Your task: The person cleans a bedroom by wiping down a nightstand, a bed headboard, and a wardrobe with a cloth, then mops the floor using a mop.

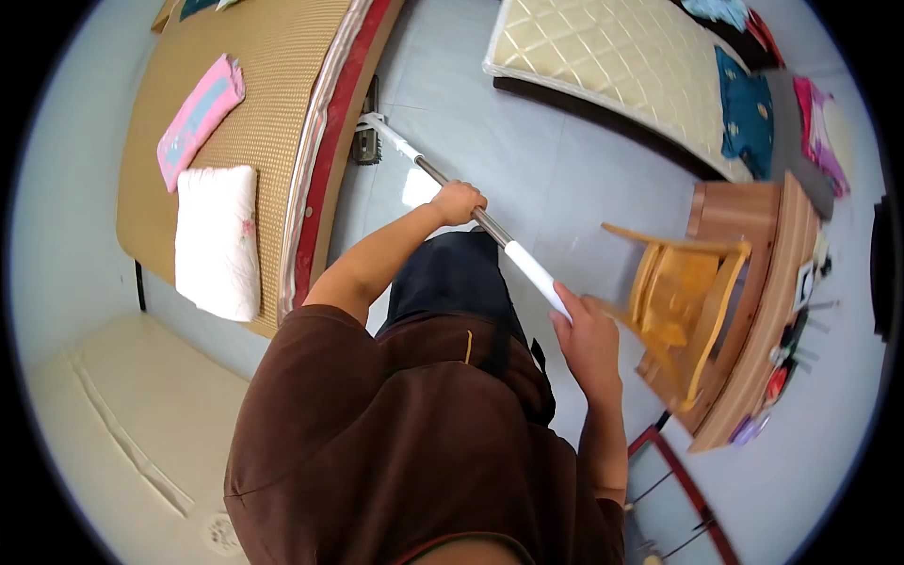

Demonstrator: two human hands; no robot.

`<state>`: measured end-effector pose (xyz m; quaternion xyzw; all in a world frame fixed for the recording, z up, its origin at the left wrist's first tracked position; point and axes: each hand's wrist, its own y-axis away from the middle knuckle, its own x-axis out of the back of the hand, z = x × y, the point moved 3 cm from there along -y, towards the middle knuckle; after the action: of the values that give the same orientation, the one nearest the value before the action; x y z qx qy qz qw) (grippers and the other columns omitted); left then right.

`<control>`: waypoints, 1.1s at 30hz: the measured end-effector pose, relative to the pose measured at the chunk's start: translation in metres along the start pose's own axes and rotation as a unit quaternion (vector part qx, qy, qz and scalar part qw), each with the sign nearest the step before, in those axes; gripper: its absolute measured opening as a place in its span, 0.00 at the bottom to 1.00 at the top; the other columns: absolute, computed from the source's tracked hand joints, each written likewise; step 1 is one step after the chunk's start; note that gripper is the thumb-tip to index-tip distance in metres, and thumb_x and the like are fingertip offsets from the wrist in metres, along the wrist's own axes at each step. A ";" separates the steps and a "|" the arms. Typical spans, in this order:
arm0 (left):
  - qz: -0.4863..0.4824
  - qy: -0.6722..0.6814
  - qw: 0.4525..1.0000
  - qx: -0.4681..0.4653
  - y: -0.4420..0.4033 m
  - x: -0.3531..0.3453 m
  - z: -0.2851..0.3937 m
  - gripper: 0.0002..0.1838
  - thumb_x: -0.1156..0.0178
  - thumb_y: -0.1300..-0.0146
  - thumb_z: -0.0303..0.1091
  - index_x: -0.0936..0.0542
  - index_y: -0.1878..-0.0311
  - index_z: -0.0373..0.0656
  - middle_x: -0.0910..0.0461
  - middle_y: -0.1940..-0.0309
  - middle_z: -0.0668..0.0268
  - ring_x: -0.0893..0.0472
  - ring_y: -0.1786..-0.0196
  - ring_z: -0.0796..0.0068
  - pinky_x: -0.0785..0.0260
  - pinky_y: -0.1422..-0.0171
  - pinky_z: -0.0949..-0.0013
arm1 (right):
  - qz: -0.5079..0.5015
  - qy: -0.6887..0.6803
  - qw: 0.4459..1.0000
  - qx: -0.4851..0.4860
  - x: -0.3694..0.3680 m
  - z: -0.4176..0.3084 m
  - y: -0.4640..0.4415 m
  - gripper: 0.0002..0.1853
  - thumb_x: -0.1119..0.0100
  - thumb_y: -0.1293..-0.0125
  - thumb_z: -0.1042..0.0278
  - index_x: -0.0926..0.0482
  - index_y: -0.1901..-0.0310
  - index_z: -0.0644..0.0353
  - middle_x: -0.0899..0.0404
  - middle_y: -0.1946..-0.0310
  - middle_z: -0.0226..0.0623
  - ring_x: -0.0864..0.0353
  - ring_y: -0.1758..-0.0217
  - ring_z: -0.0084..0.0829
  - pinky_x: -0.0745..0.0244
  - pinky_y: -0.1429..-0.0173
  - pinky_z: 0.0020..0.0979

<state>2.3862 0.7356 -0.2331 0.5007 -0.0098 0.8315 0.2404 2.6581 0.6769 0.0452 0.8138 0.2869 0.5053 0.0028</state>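
Observation:
A mop with a metal and white pole (532, 270) slants across the middle of the view. Its dark flat head (367, 143) lies on the grey floor, against the side of the bed at the left and partly hidden by the bed's edge. My left hand (459, 202) is wrapped round the metal part of the pole, about midway along. Lower down, my right hand (586, 334) grips the white upper end of the pole.
At the left stands a bed with a woven mat (273, 122), a pink folded cloth (200, 118) and a white pillow (217, 240). Another mattress (612, 56) is at the top right. A wooden chair (680, 292) stands by a desk (753, 367) on the right.

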 end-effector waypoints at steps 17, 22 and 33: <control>-0.127 0.215 0.892 -0.376 0.149 -0.135 0.350 0.06 0.36 0.46 0.36 0.18 0.65 0.50 0.17 0.70 0.61 0.17 0.61 0.53 0.26 0.56 0.50 | 0.170 -0.032 0.889 -0.423 0.018 -0.108 0.406 0.14 0.43 0.29 0.71 0.17 0.50 0.73 0.13 0.63 0.51 0.15 0.61 0.31 0.22 0.55 0.31; -0.174 0.255 0.865 -0.395 0.183 -0.104 0.389 0.05 0.33 0.48 0.34 0.20 0.68 0.51 0.18 0.73 0.64 0.18 0.64 0.56 0.27 0.60 0.53 | 0.151 0.028 0.901 -0.407 0.037 -0.157 0.436 0.15 0.39 0.39 0.79 0.17 0.50 0.72 0.14 0.58 0.52 0.14 0.54 0.40 0.24 0.44 0.36; -0.176 0.223 0.905 -0.317 0.162 0.011 0.211 0.08 0.35 0.46 0.32 0.17 0.61 0.51 0.18 0.71 0.62 0.18 0.62 0.54 0.26 0.56 0.51 | 0.181 -0.022 0.940 -0.289 0.045 -0.218 0.263 0.16 0.29 0.51 0.78 0.16 0.57 0.66 0.15 0.69 0.46 0.16 0.71 0.39 0.27 0.67 0.32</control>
<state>2.4901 0.5421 -0.0827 0.1934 -0.1306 0.8188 0.5245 2.6155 0.4166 0.2663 0.8270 -0.0234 0.5404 0.1530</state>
